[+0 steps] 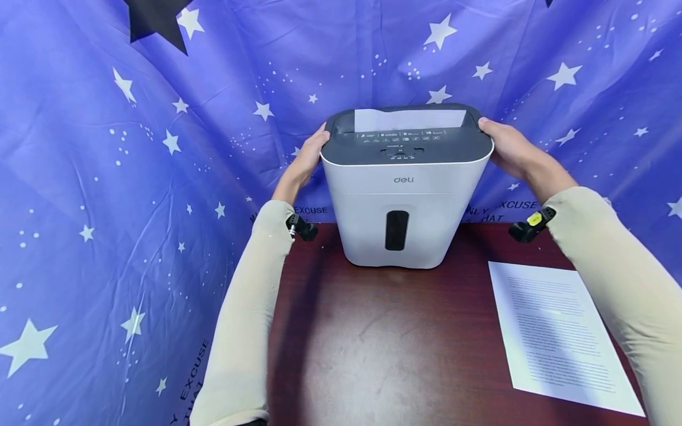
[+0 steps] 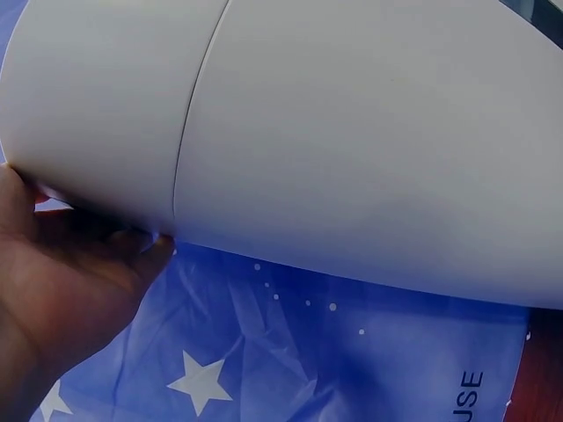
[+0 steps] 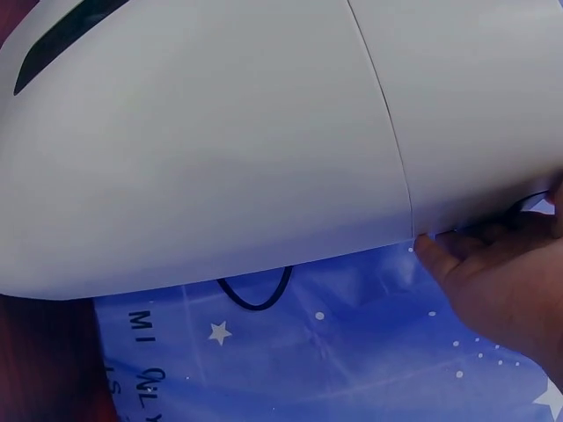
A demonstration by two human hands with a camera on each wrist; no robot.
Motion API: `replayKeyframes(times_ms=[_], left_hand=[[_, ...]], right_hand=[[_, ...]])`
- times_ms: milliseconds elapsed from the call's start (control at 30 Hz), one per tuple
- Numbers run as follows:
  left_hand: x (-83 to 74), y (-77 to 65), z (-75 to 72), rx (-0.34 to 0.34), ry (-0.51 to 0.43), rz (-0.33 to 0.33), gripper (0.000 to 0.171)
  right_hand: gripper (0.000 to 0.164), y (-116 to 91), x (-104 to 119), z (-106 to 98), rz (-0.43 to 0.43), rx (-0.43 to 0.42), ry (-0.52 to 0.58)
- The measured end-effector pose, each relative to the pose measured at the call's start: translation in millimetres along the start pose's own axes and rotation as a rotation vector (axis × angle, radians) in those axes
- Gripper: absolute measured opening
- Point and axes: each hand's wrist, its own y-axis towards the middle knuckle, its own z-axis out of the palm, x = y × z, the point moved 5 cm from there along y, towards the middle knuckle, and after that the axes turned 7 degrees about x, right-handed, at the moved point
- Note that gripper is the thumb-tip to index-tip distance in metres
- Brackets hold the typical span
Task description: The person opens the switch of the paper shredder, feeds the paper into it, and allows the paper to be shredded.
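A white paper shredder point(image 1: 362, 195) with a dark grey top point(image 1: 346, 151) and "deli" on its front stands at the table's far side. My left hand point(image 1: 308, 155) grips the left end of its head, thumb up at the top rim. On the opposite end my right hand point(image 1: 512, 149) holds it likewise. In the left wrist view, the fingers point(image 2: 157, 251) reach under the head's side by the seam. The right wrist view has the fingertips point(image 3: 427, 246) at the matching seam. A white strip point(image 1: 410, 120) shows along the back of the top.
A printed sheet of paper point(image 1: 559, 331) lies on the dark red table point(image 1: 394, 343), near the right forearm. Blue starry cloth point(image 1: 106, 207) hangs behind and to the left. Behind the shredder a black cord point(image 3: 255, 308) loops down in the right wrist view.
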Motion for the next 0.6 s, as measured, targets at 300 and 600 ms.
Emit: replayKeyframes(times_ms=[300,600], left_hand=[[1.9,0.1,-2.1,-0.012,-0.060,0.012,0.053],[4.9,0.5,-3.9,-0.034,-0.110,-0.010,0.053]], right_hand=[[0.064,0.6,-1.0,-0.8,0.016,-0.006,0.027],[0.069,0.3,-2.4,-0.6,0.030,-0.020,0.031]])
